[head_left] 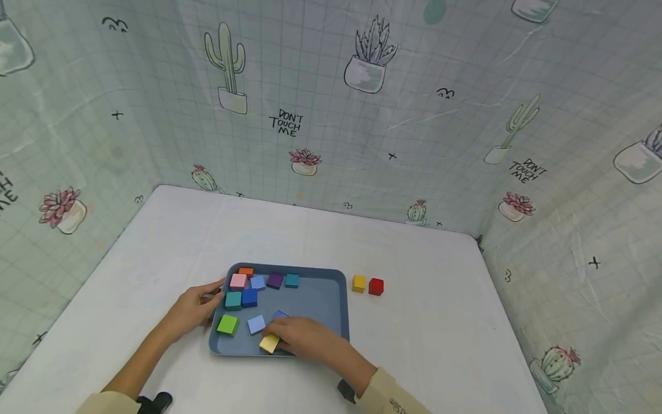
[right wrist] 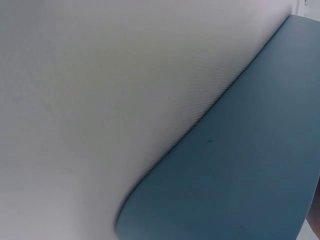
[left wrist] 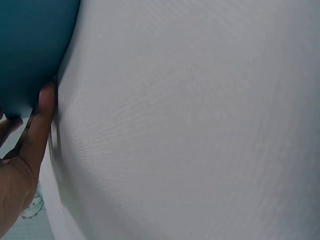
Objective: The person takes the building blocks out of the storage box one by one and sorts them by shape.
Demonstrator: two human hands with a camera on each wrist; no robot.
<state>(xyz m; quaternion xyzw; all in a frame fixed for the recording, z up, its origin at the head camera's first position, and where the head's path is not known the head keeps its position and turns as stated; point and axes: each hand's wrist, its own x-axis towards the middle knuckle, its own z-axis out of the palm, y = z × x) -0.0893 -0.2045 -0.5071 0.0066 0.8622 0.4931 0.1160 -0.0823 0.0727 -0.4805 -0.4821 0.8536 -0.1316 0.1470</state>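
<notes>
Against the outer left side of the blue-grey tray, my left hand rests its fingertips. The left wrist view shows the outstretched fingers touching the tray's wall low by the table. Inside the tray's near part, my right hand pinches a pale yellow block. A light blue block lies just left of that hand, and another blue block is partly hidden behind it. A green block sits near the left rim. The right wrist view shows mostly the tray's outer wall.
Toward the tray's far left stand teal, dark blue, pink, orange and light blue blocks. Purple and teal-blue blocks are beside them. Outside, right, are yellow and red blocks.
</notes>
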